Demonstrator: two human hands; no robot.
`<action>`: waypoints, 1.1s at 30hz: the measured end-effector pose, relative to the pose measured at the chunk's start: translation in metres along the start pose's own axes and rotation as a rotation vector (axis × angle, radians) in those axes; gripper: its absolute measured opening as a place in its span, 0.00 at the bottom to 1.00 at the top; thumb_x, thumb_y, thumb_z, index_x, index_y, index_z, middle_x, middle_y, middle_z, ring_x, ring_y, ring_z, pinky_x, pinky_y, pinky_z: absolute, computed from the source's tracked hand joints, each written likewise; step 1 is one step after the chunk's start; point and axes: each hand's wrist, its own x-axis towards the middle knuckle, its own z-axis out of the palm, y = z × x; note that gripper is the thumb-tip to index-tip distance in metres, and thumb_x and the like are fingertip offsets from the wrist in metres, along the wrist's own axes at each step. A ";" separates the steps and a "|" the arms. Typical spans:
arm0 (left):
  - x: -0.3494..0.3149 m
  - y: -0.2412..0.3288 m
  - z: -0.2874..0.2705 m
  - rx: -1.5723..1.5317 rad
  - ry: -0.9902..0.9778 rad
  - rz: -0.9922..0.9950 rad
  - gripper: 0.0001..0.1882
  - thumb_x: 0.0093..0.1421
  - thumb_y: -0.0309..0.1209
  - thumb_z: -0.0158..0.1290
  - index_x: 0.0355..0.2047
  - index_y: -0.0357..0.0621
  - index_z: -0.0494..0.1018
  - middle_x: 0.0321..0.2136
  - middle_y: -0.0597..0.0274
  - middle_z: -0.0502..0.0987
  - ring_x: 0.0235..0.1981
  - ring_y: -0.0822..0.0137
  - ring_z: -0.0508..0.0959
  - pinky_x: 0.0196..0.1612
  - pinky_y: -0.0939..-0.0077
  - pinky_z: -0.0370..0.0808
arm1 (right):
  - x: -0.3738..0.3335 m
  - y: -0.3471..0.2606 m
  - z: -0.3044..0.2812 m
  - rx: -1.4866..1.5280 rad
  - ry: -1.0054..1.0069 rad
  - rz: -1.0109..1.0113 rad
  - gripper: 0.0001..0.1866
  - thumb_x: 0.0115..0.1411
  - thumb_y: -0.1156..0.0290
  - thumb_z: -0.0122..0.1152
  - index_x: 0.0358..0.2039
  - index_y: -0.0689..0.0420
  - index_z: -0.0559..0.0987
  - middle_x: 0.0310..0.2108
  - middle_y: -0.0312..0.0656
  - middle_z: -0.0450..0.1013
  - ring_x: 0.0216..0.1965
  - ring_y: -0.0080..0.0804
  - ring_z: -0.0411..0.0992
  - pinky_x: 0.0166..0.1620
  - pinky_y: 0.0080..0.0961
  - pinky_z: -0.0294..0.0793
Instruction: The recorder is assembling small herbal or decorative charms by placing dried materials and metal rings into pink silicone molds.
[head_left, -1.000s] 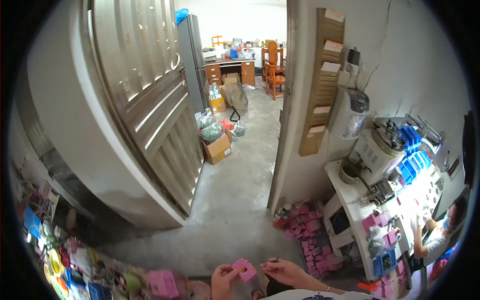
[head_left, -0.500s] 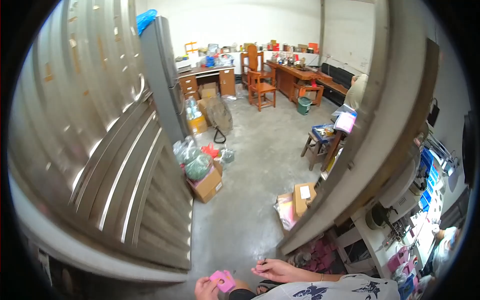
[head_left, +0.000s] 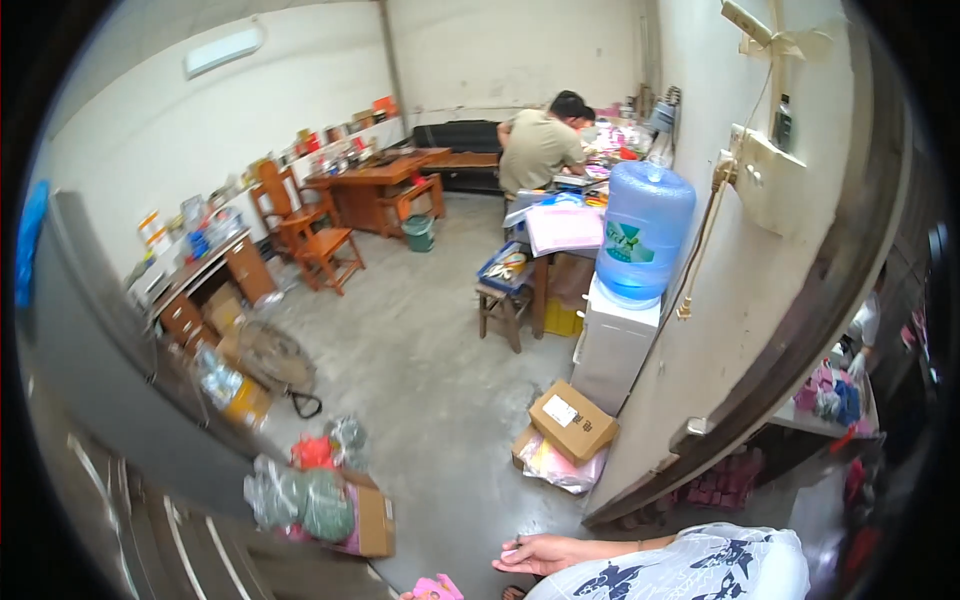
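At the lower edge, only a sliver of my left hand (head_left: 405,597) shows, closed on a small pink block (head_left: 436,588) with an uneven outline. The frame cuts off the block's lower part. To its right, my right hand (head_left: 535,554) comes in from a sleeve of white patterned cloth. Its fingers are curled together around something small and dark at the fingertips, too small to name. The two hands are apart, above the grey floor at a doorway.
Cardboard boxes (head_left: 572,422) lie at the right by a water dispenser (head_left: 612,345). At the left are a box (head_left: 374,515) with plastic bags (head_left: 325,512) and a grey cabinet (head_left: 130,330). Beyond, a person (head_left: 540,150) leans over a cluttered table near wooden furniture (head_left: 370,195).
The view has swung right and moved toward the doorway, bringing the water dispenser and the person into sight. My left hand and the pink block have sunk mostly out of the frame.
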 end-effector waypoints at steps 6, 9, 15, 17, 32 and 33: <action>0.168 0.055 0.072 -0.231 -0.266 -0.203 0.09 0.59 0.21 0.49 0.40 0.40 0.71 0.37 0.60 0.75 0.39 0.67 0.75 0.42 0.77 0.71 | 0.105 -0.091 -0.057 0.319 0.109 -0.033 0.09 0.59 0.87 0.51 0.37 0.62 0.66 0.38 0.45 0.69 0.51 0.43 0.72 0.56 0.30 0.74; 0.251 0.078 0.120 -0.278 -0.375 -0.208 0.08 0.59 0.21 0.49 0.39 0.39 0.71 0.36 0.60 0.75 0.37 0.68 0.75 0.41 0.77 0.71 | 0.153 -0.160 -0.029 0.342 0.072 -0.122 0.10 0.59 0.87 0.52 0.38 0.62 0.66 0.39 0.46 0.70 0.50 0.44 0.72 0.56 0.30 0.74; 0.367 0.191 0.227 -0.292 -0.365 -0.265 0.04 0.61 0.25 0.49 0.36 0.42 0.68 0.32 0.61 0.73 0.34 0.66 0.74 0.42 0.73 0.71 | 0.198 -0.325 0.097 0.163 -0.006 -0.414 0.10 0.59 0.84 0.56 0.40 0.63 0.68 0.40 0.46 0.71 0.51 0.43 0.71 0.58 0.31 0.72; 0.410 0.211 0.241 -0.275 -0.397 -0.174 0.05 0.60 0.24 0.48 0.38 0.43 0.68 0.33 0.60 0.73 0.37 0.64 0.75 0.43 0.71 0.72 | 0.212 -0.378 0.127 0.163 -0.025 -0.421 0.11 0.58 0.83 0.57 0.40 0.62 0.68 0.39 0.45 0.71 0.50 0.41 0.72 0.56 0.30 0.74; 0.855 0.320 0.433 -0.606 -0.632 -0.367 0.11 0.55 0.20 0.43 0.39 0.40 0.69 0.33 0.52 0.76 0.34 0.59 0.78 0.44 0.62 0.77 | 0.369 -0.749 0.257 0.253 -0.093 -0.809 0.08 0.60 0.81 0.55 0.40 0.64 0.70 0.38 0.45 0.72 0.49 0.42 0.73 0.57 0.32 0.73; 0.879 0.333 0.459 -0.596 -0.631 -0.374 0.11 0.55 0.20 0.43 0.39 0.40 0.69 0.33 0.52 0.76 0.34 0.59 0.78 0.44 0.62 0.77 | 0.371 -0.772 0.265 0.265 -0.090 -0.808 0.08 0.60 0.81 0.55 0.40 0.64 0.70 0.38 0.45 0.72 0.49 0.42 0.73 0.57 0.32 0.73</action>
